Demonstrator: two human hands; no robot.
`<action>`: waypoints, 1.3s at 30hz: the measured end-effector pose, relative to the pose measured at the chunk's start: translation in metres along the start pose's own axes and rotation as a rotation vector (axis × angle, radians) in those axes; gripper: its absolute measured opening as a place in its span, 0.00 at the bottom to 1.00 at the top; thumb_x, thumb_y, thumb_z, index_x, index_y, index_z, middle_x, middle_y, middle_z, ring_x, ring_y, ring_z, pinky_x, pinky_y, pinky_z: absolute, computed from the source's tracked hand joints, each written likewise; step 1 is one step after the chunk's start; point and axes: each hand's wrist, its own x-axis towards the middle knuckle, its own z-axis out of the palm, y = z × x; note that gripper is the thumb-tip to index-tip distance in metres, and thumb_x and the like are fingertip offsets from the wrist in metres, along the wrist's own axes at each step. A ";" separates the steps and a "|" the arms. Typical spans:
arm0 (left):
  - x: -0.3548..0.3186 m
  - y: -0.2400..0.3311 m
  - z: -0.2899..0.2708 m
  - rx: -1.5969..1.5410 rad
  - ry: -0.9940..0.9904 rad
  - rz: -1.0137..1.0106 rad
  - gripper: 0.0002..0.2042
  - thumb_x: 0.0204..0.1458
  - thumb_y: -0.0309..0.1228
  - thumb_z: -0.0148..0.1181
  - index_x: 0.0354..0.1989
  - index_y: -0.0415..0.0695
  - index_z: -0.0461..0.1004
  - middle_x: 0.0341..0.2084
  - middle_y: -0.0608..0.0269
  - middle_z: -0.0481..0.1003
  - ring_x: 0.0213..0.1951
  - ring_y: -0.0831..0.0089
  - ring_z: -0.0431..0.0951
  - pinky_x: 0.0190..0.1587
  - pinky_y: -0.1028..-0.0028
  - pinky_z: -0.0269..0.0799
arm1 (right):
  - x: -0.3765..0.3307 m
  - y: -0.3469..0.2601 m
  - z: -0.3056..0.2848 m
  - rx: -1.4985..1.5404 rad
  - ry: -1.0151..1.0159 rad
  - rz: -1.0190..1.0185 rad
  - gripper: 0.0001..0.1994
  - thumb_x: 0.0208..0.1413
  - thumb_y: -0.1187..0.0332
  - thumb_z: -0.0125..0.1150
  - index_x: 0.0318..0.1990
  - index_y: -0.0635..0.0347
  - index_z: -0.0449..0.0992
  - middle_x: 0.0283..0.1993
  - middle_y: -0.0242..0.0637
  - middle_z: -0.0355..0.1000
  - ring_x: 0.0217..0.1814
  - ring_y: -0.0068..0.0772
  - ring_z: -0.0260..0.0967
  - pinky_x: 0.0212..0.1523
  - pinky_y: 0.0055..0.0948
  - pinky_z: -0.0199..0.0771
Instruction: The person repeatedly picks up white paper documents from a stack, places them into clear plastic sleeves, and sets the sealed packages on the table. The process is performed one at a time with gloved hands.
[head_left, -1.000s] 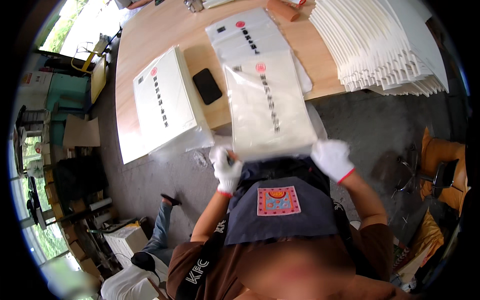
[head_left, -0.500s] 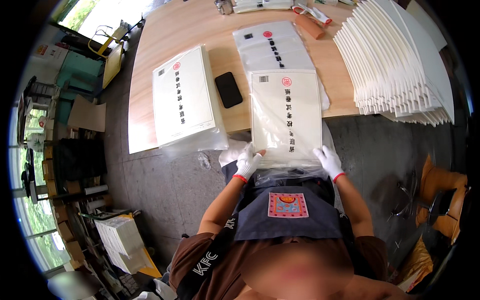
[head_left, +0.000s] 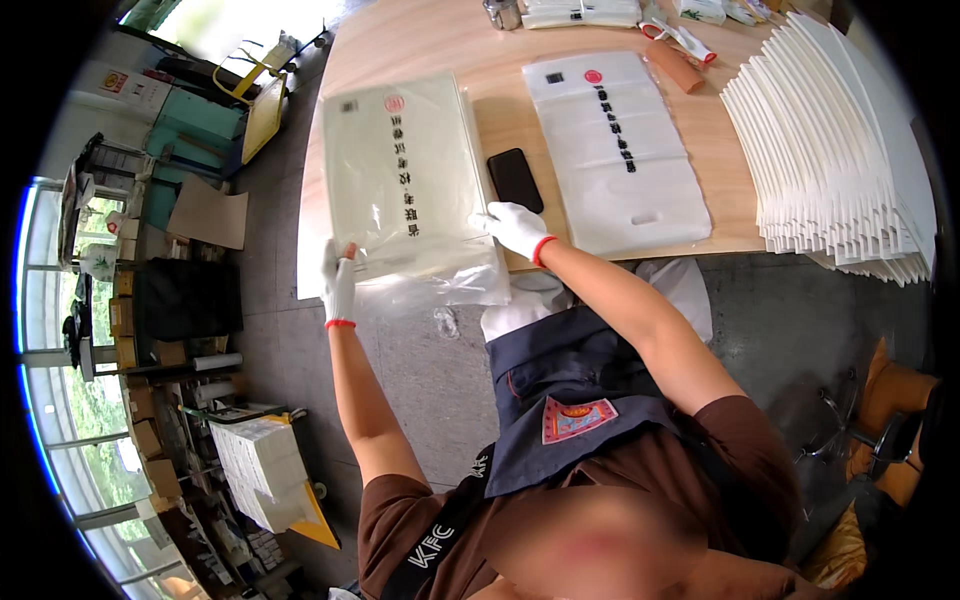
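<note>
A clear plastic bag holding a pack of cream paper (head_left: pixel 400 165), with black print and a red stamp, lies over the bagged stack at the table's left, its loose end toward me. My left hand (head_left: pixel 339 283), in a white glove with a bare thumb, closes on the near left corner, thumb on top. My right hand (head_left: pixel 515 230), also gloved, grips the near right edge; its fingertips are partly hidden. Right of it lies a black phone (head_left: pixel 515 180). Flat, printed plastic bags (head_left: pixel 640 190) with a cut-out handle lie further right.
A fanned stack of white folded card (head_left: pixel 820 160) fills the table's right side. An orange block (head_left: pixel 675 67), scissors (head_left: pixel 690 40) and a metal jar (head_left: pixel 502 13) are at the back. A loaded trolley (head_left: pixel 262 470) stands on the floor left, an orange chair (head_left: pixel 885 410) right.
Both hands have carried the bagged paper pack from the table's front middle to the left, onto the bagged stack. The flat bags beneath its former place now show fully.
</note>
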 end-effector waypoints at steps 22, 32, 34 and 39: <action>-0.060 0.177 0.400 0.452 -0.317 0.721 0.08 0.47 0.36 0.60 0.36 0.51 0.78 0.41 0.61 0.76 0.46 0.60 0.73 0.49 0.63 0.69 | -0.193 0.099 -0.050 -0.165 -0.299 0.219 0.20 0.52 0.46 0.52 0.37 0.53 0.76 0.31 0.40 0.76 0.37 0.44 0.75 0.41 0.38 0.71; -0.025 0.197 0.405 0.119 -0.602 0.582 0.09 0.51 0.32 0.52 0.35 0.47 0.79 0.33 0.54 0.78 0.38 0.58 0.77 0.44 0.67 0.70 | -0.115 0.177 -0.142 0.390 0.505 0.340 0.22 0.58 0.47 0.50 0.42 0.59 0.74 0.29 0.38 0.74 0.26 0.29 0.72 0.34 0.30 0.71; -0.002 0.182 0.400 0.126 -0.490 0.631 0.09 0.51 0.31 0.52 0.34 0.45 0.78 0.30 0.53 0.77 0.36 0.58 0.77 0.42 0.68 0.71 | -0.091 0.157 -0.152 0.627 0.423 0.389 0.24 0.59 0.46 0.47 0.43 0.60 0.74 0.28 0.41 0.74 0.24 0.31 0.71 0.32 0.33 0.72; 0.031 0.270 0.350 -0.892 -0.700 0.244 0.07 0.57 0.21 0.48 0.43 0.40 0.69 0.31 0.60 0.77 0.24 0.79 0.71 0.28 0.79 0.69 | -0.116 0.199 -0.175 0.012 0.211 0.660 0.22 0.59 0.46 0.47 0.35 0.56 0.76 0.25 0.33 0.74 0.23 0.31 0.70 0.27 0.32 0.72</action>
